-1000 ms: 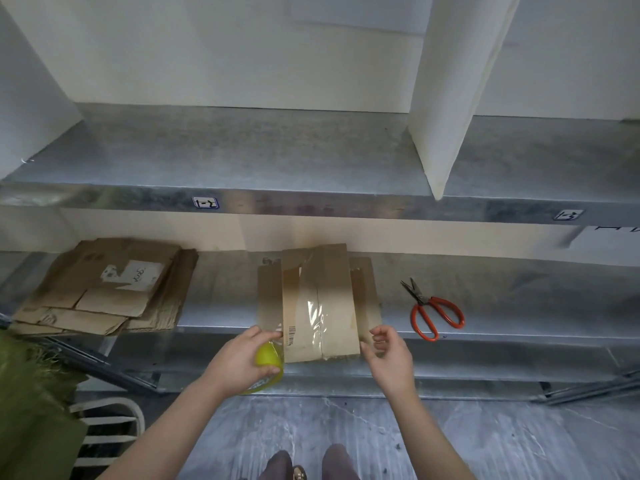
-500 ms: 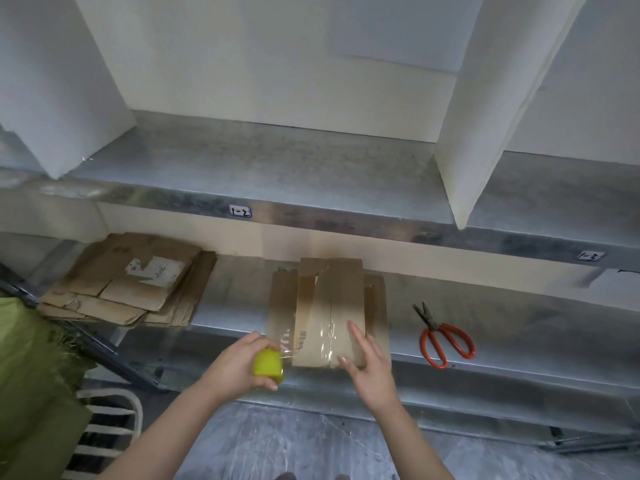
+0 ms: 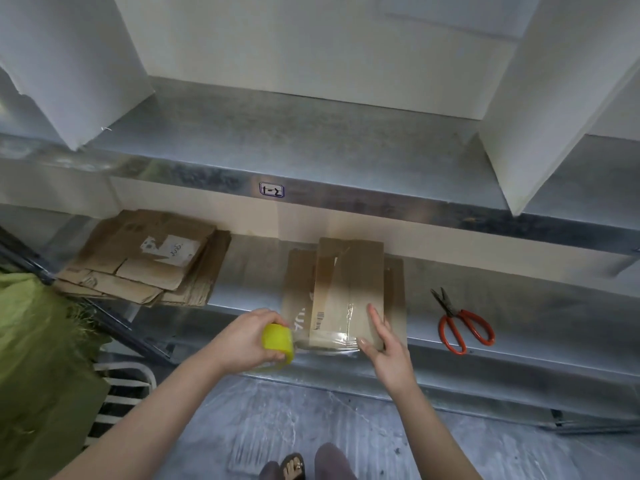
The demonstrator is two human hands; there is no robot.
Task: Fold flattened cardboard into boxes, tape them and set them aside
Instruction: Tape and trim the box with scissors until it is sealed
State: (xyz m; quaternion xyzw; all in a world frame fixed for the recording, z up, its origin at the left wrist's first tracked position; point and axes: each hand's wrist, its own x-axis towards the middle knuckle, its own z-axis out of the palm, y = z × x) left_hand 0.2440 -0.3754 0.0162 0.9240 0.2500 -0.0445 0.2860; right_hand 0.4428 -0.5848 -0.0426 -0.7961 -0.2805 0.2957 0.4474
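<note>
Tape (image 3: 327, 342) now runs in a clear, glossy band along the near edge of the box (image 3: 348, 278), stretched from the yellow roll (image 3: 277, 342) across to the right hand (image 3: 384, 344). A second ago that hand hovered at the box's near right corner with its fingers curled. Half a second ago it went flat, and it lies flat now — fingers straight and a little spread, pressing the cardboard down where the tape ends, at about five o'clock on the box. The left hand (image 3: 242, 337) grips the roll with its fingers wrapped round it, at about seven o'clock from the box, just off the near left corner. It has drawn slightly leftward, so the strip looks taut. My reading is that the strip is being laid and smoothed, so taping is under way but not finished. Cutting probably comes next, and the box is not yet set aside.

The box sits on the lower metal shelf (image 3: 502, 299), near its front lip, directly ahead of the person. It looks low and flattish — a long centre panel with narrower flaps showing at either side. It is brown and worn, with a barcode print and older shiny tape running lengthwise. Whether it is fully squared up I cannot tell from this angle.

From the box, red-handled scissors (image 3: 462, 322) lie at three o'clock, apart from it. A stack of flattened cardboard (image 3: 145, 261) lies at nine to ten o'clock, well apart.
</note>
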